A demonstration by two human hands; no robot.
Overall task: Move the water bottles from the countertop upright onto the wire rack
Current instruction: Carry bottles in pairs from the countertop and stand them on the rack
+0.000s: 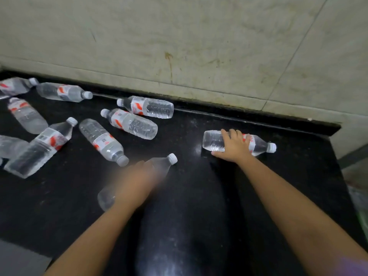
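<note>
The right hand (234,145) lay over a bottle (260,145) lying on the dark surface (199,196), fingers (233,134) wrapped round it. The blurred left hand (139,176) covered another bottle (165,163); its grasp could not be told.

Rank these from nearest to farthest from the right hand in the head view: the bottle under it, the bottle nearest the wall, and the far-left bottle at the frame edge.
1. Bottle under the right hand: lying bottle, touching.
2. Bottle nearest the wall: centre.
3. Far-left bottle: back-left corner.
</note>
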